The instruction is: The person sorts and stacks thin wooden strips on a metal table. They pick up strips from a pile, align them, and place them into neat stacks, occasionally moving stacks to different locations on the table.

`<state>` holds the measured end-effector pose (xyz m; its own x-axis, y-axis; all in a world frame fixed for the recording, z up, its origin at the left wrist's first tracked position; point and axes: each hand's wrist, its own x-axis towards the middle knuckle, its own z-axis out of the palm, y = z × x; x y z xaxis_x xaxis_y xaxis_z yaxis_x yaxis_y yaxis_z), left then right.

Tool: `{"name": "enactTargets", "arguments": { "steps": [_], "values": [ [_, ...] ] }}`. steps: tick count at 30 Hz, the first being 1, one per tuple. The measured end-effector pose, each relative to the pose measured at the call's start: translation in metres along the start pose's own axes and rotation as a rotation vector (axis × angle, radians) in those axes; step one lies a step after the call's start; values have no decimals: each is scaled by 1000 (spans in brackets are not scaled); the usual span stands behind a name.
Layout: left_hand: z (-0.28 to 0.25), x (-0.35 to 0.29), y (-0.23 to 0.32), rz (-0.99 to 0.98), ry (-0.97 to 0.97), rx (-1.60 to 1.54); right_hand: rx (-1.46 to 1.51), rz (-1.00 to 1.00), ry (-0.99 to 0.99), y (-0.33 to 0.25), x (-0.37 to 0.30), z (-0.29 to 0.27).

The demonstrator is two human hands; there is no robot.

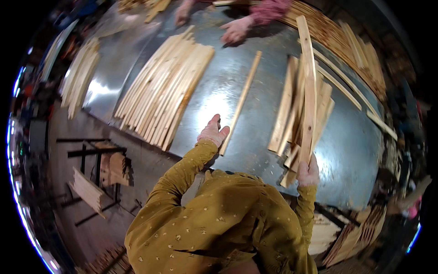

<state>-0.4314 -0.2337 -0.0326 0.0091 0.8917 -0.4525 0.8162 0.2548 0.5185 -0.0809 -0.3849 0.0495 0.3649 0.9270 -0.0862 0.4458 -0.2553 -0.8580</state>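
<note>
My right hand [308, 172] grips the near end of a long wooden strip [310, 86], which is raised and points away from me over a loose pile of wooden strips [292, 102]. Over the metal table [246, 144], my left hand [213, 131] is held with fingers apart and nothing in it. Just right of it, a single narrow wooden strip [242, 102] lies alone on the table. To the left, a row of wooden strips [164, 86] lies side by side, slanting away from me.
Across the table are a co-worker's hands [237, 30] in reddish sleeves. More strips [82, 75] lie at the far left, with wide boards [328, 34] along the back right. A dark metal rack [97, 153] with wood stands on the floor at left; stacked boards [358, 237] sit below the table at right.
</note>
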Motion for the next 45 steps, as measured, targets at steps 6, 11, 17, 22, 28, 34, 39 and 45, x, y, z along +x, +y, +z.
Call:
{"name": "enactTargets", "arguments": {
  "steps": [6,11,17,22,28,34,39,45],
  "values": [
    [-81,27,-48,-8,444,471,116,-28,-86,17,3,50],
    [-100,73,-60,-175,280,579,230,142,-141,-29,0,88],
    [-137,81,-138,-111,701,-264,653,157,-478,-79,37,139],
    [-243,64,-185,-490,707,10,793,487,-627,-126,86,246],
    [-315,101,-242,-523,547,197,547,511,-428,-117,80,430],
    [-317,157,-282,-286,300,194,436,674,-119,-124,58,526],
    [-349,157,-344,-236,317,194,593,841,-141,-223,47,566],
    [-417,162,-377,-344,195,127,638,756,-330,-242,55,622]
  ]
}}
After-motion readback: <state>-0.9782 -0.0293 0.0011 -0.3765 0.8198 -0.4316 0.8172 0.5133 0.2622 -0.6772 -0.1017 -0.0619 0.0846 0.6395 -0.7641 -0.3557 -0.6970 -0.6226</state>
